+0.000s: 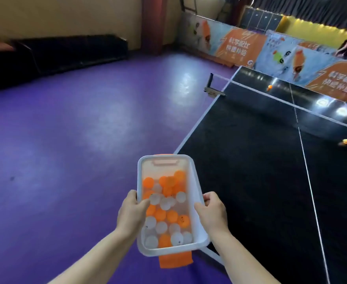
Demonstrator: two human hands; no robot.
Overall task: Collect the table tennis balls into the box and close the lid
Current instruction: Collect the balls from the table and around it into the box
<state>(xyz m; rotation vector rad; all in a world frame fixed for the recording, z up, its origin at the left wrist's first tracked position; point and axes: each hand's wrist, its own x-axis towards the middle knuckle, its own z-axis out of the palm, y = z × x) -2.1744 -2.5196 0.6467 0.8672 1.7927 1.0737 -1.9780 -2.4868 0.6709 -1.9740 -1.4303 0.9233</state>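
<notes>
A translucent white box [199, 222] with orange latches is held in the air beside the near left corner of the table tennis table [260, 171]. It has no lid on and holds several orange and white balls [164, 212]. My left hand [132, 212] grips its left rim, thumb inside. On the right rim is my right hand [212, 210]. One orange ball [346, 141] lies on the near half of the table at the right. Another orange ball [270, 87] lies beyond the net [291, 103]. No lid is in view.
Purple floor [76, 150] spreads to the left of the table. A black bench [55, 54] stands along the far wall. Orange and blue barrier boards [250, 48] line the far side. A net post [211, 83] juts out at the table's left edge.
</notes>
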